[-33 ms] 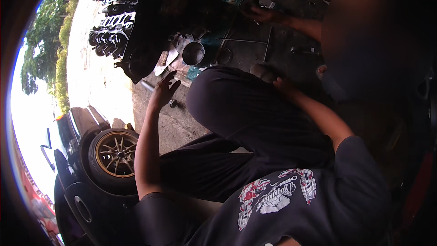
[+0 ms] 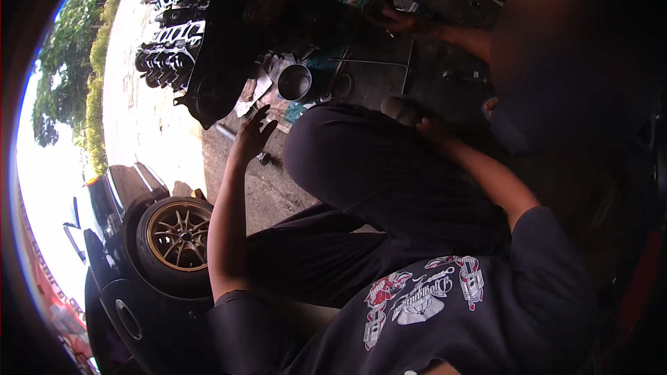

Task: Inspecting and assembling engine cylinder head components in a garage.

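Observation:
My left hand (image 2: 251,137) is held out over the floor, fingers spread and nothing in them. It is just below a dark engine (image 2: 208,94) with pale metal intake faces along its side. Right of that hand lies a round metal cup-like part (image 2: 294,82) on stained paper. My right hand (image 2: 434,132) rests against my bent leg (image 2: 347,153); its fingers are mostly in shadow, so their grip does not show. Beside it is the dark rounded toe of a shoe (image 2: 399,107).
Across from me, another person's hands (image 2: 410,0) work on a dark part. A long bent metal bar (image 2: 375,62) and other tools lie on the dark floor. A black car with a bronze wheel (image 2: 182,235) stands at lower left. Trees (image 2: 69,76) show beyond.

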Demonstrator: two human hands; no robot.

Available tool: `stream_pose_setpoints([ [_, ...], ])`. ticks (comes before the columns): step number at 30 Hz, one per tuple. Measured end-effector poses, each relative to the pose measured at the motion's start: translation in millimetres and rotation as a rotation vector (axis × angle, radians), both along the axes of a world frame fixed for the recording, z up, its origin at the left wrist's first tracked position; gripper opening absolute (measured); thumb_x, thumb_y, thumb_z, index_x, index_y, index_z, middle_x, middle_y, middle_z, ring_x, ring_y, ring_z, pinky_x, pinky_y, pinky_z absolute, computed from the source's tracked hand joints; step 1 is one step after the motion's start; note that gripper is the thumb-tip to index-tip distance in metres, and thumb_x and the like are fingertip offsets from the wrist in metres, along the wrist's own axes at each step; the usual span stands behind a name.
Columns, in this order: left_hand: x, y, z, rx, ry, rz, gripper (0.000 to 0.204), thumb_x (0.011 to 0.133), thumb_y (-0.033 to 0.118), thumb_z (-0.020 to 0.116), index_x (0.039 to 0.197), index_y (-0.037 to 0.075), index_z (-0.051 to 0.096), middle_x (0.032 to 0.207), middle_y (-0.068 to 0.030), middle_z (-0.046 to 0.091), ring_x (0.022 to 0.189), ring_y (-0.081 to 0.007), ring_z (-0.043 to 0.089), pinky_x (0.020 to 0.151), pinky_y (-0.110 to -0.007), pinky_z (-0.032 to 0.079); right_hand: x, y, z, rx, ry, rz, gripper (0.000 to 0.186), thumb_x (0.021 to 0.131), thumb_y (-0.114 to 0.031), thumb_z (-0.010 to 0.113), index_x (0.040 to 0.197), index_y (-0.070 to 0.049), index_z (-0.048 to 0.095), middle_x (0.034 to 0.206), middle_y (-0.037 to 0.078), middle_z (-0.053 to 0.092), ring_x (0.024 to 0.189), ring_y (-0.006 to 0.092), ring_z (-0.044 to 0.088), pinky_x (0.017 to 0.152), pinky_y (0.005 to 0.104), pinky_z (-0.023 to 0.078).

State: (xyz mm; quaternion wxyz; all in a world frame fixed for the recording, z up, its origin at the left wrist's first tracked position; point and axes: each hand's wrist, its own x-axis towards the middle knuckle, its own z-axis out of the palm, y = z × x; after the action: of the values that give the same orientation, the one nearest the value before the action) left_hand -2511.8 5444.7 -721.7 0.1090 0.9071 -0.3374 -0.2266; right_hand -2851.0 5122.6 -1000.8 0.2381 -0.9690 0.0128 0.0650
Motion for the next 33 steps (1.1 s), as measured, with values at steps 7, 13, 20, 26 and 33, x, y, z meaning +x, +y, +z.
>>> stream_pose_setpoints([
  [7,34,-26,-35,-0.348,0.23,0.337,0.072,0.098,0.03,0.061,0.156,0.014,0.021,0.144,-0.0197,0.049,0.122,-0.0315,0.058,0.097,-0.048,0.05,5,8,24,0.05,-0.003,0.005,0.011,0.085,-0.004,0.054,0.089,-0.001,0.065,0.093,0.02,0.067,0.09,0.0338,0.067,0.08,0.0427,0.056],
  [13,41,-108,-54,-1.424,1.004,0.566,0.042,0.102,0.017,0.048,0.142,0.008,0.041,0.144,-0.017,0.045,0.137,-0.0371,0.04,0.113,-0.057,0.037,-12,-5,3,0.057,0.009,-0.032,0.015,0.087,-0.004,0.051,0.095,-0.001,0.063,0.101,0.022,0.064,0.094,0.0361,0.066,0.083,0.045,0.054],
  [20,49,-93,-63,-1.398,0.785,0.473,0.032,0.1,0.015,0.052,0.132,0.009,0.05,0.138,-0.0153,0.049,0.134,-0.0358,0.043,0.114,-0.056,0.036,-8,-7,31,0.173,0.015,-0.005,0.014,0.088,-0.005,0.051,0.096,0.0,0.062,0.106,0.024,0.062,0.1,0.0387,0.063,0.087,0.0463,0.052],
  [26,34,-102,-48,-1.509,0.875,0.579,0.03,0.098,0.011,0.053,0.127,0.006,0.053,0.135,-0.0173,0.05,0.13,-0.0337,0.047,0.111,-0.054,0.041,-7,-4,28,0.202,-0.001,-0.029,0.013,0.087,-0.003,0.05,0.095,0.0,0.061,0.103,0.023,0.061,0.099,0.039,0.063,0.086,0.0469,0.052],
  [33,20,-126,-33,-1.669,0.998,0.986,0.028,0.095,0.016,0.055,0.119,0.003,0.059,0.116,-0.0146,0.064,0.116,-0.0286,0.06,0.107,-0.045,0.046,-9,-6,23,0.195,-0.007,-0.02,0.01,0.086,-0.005,0.052,0.091,0.0,0.059,0.101,0.022,0.06,0.095,0.0392,0.062,0.082,0.0473,0.052],
])
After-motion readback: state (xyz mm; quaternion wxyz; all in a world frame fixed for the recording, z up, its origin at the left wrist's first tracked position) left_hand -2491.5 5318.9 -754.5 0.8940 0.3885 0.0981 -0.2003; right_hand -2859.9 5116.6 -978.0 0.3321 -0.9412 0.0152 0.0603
